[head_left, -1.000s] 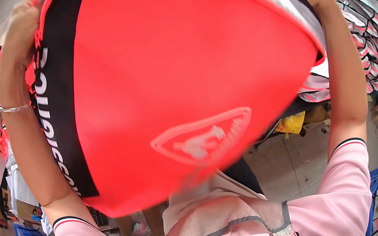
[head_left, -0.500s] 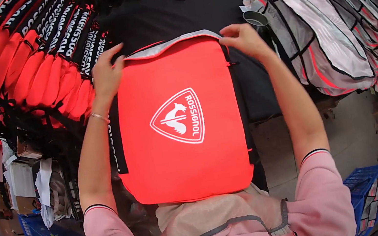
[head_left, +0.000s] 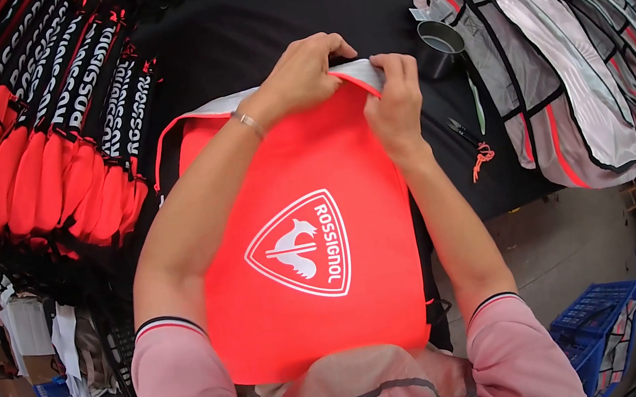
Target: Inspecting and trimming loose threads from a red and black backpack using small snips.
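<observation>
A bright red-orange bag (head_left: 294, 152) with a white shield emblem lies before me, its near edge against my lap. At its far edge a grey flap (head_left: 220, 106) with red trim is partly lifted. My left hand (head_left: 304, 76) reaches across to the bag's far right, fingers curled onto the flap's edge. Close beside it, my right hand (head_left: 394, 103) pinches the flap near the far right corner. Some fingertips are hidden behind the fabric.
Stacked red and black bags (head_left: 45, 158) line the left of the black-covered table (head_left: 226, 38). On the right are a dark cup (head_left: 441, 46), small pointed snips (head_left: 456, 127) with an orange cord and grey bag pieces (head_left: 557, 77). Blue crates (head_left: 583, 323) stand below.
My left hand has moved right, from the far left corner to beside my right hand. The right hand has shifted slightly down, and the bag sits nearer my lap.
</observation>
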